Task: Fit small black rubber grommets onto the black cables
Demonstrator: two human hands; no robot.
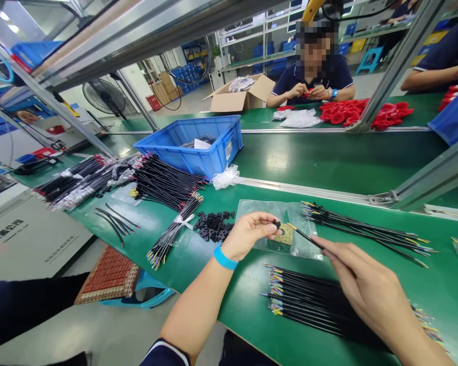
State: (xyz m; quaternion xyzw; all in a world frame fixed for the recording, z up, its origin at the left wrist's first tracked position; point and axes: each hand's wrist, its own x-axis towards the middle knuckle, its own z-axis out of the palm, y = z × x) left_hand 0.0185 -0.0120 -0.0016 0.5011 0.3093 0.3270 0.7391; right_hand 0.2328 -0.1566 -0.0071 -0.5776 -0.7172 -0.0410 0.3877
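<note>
My left hand (251,231), with a blue band at the wrist, pinches a small black plastic part (277,224) between thumb and fingertips. From the right, my right hand (361,272) grips a black cable (307,237) whose yellow wire end points at that part, a small gap apart. Below them both lies a yellowish sponge (284,235) on a clear plastic bag (309,244). A row of black cables (309,297) with multicoloured wire ends rests under my right hand. Left of my left hand sits a pile of small black parts (215,226).
Behind the sponge bag, cables with black parts fitted (361,229) lie to the right. Tied cable bundles (175,229) and a blue bin (198,150) are at left. A metal rail (305,190) crosses the table. Opposite, a person (313,76) handles red parts (341,112).
</note>
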